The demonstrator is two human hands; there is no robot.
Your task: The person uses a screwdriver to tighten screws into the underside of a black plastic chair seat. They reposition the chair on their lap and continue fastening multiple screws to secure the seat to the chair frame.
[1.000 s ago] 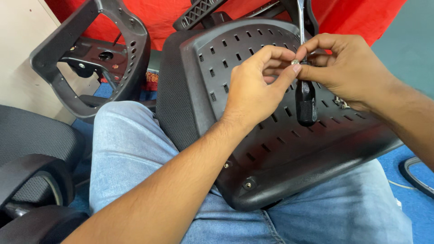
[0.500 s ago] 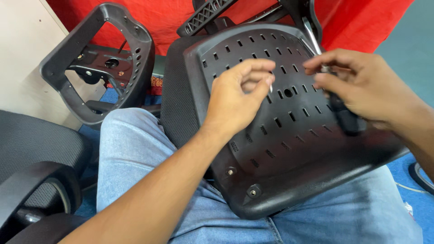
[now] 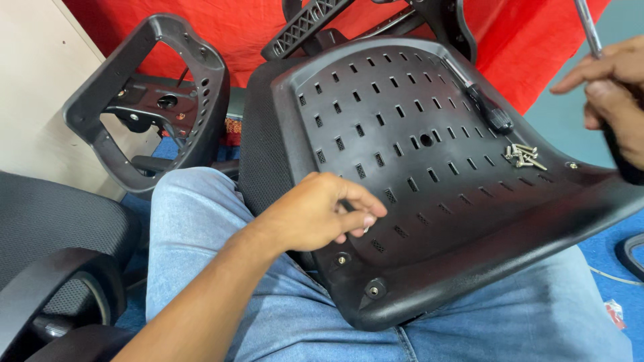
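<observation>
The black seat [image 3: 429,167] lies tilted on the person's lap. The left hand [image 3: 315,214] rests on its edge at 7 o'clock, fingertips pinched on a small washer [image 3: 365,230]. The right hand [image 3: 614,94], at 3 o'clock, is closed around a screwdriver [image 3: 589,30], with loose screws [image 3: 523,156] lying nearby.

Left hand [image 3: 322,214] low, fingers pinched together — right hand [image 3: 614,87] raised, fingers curled shut.
</observation>
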